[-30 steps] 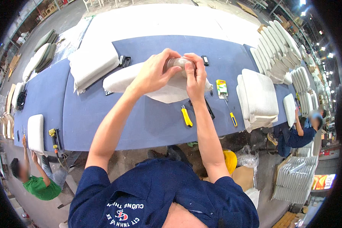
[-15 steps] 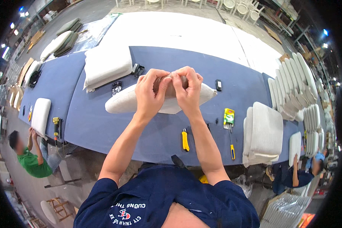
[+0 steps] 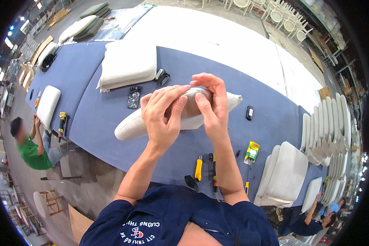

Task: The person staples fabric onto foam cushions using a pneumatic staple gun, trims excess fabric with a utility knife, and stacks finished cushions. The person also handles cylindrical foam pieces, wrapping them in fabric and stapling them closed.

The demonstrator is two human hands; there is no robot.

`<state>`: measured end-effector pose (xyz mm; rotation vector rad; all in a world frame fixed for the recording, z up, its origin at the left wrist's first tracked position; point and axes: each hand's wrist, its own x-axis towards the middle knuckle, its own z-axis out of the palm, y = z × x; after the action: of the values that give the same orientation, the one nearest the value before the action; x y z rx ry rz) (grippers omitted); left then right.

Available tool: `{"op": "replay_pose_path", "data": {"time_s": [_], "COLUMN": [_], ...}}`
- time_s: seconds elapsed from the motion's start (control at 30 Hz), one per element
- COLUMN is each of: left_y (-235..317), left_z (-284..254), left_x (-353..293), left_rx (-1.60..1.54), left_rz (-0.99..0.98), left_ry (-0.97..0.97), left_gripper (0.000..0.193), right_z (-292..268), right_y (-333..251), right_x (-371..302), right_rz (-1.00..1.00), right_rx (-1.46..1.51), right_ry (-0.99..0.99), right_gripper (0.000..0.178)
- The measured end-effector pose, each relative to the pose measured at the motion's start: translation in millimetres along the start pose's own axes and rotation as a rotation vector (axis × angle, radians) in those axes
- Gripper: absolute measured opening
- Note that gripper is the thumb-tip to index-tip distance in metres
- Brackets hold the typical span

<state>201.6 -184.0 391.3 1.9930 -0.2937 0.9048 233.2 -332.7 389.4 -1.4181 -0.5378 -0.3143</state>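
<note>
A padded seat cushion (image 3: 132, 127) in pale fabric lies slantwise in front of me, with a darker brownish patch on its upper edge between my hands. My left hand (image 3: 163, 115) wraps over that edge, fingers bent across the top and thumb on the near side. From the other side my right hand (image 3: 214, 107) curves around the cushion. Its thumb presses the near face, while its fingers arch over the top and are partly hidden. At the cushion's right end a fabric corner sticks up.
Around the cushion on the blue table (image 3: 98, 135) lie a yellow utility knife (image 3: 199, 168), a power tool (image 3: 214, 174), a green-yellow packet (image 3: 252, 151), a screwdriver (image 3: 247, 187) and a phone (image 3: 134, 97). Cushion stacks (image 3: 129, 63) stand left and right (image 3: 287, 174). People work at both sides.
My fingertips were pinched together at the cushion's top edge; now the hands have spread apart and the right fingers have lifted. The whole view has turned slightly.
</note>
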Motion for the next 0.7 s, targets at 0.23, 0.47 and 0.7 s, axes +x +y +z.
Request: {"op": "replay_pose_path", "data": {"time_s": [0.23,0.47,0.7], "left_y": [-4.5,-3.5,-0.2], "left_z": [-18.3,-38.7,-34.1], "left_x": [-23.4,-17.9,-22.0], "left_rx": [-0.442,-0.236,-0.111], "left_rz": [-0.273,-0.210,-0.102], "left_ry": [-0.023,-0.151,-0.120], "left_gripper": [0.026,0.042,0.031], "right_z": [-22.9,2.7,25.1], "right_y": [-24.1,-17.3,-4.0], "right_x": [7.1,-3.7,-20.1], "right_rz": [0.083,0.006,-0.071], "right_rx": [-0.255,-0.322,-0.421], "right_ry": [-0.337,-0.208,0.036], "right_gripper": [0.036,0.020,0.006]}}
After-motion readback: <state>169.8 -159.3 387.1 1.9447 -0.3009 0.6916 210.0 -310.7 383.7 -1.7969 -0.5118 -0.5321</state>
